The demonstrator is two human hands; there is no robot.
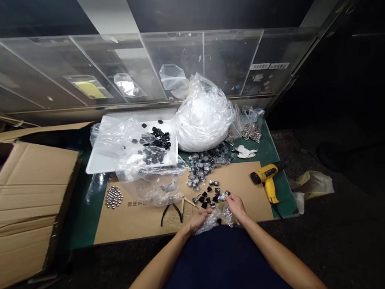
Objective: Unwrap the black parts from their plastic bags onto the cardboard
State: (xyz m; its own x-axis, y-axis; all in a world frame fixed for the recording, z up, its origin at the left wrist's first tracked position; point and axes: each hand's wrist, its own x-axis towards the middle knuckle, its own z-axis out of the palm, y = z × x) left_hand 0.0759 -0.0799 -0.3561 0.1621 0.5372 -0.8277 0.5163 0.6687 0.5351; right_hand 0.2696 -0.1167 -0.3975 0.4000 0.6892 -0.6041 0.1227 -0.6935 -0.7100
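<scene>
My right hand [236, 206] pinches a small pale-grey wrapped piece [222, 196] over the cardboard sheet. My left hand [199, 221] is closed at the rim of a clear plastic bag [208, 223], which lies against my body. Between and just beyond my hands sit several small black square parts [204, 205], some with metal bits. A second crumpled clear wrap [228, 216] lies below my right hand. Black-handled pliers [172, 213] rest to the left of my left hand.
A yellow heat gun [267, 180] lies on the right. Behind are a large stuffed plastic bag [204, 118], a heap of wrapped parts [207, 162] and a white tray [100, 164]. Steel balls [114, 197] sit left on the cardboard sheet [120, 227]. An open carton [22, 199] stands far left.
</scene>
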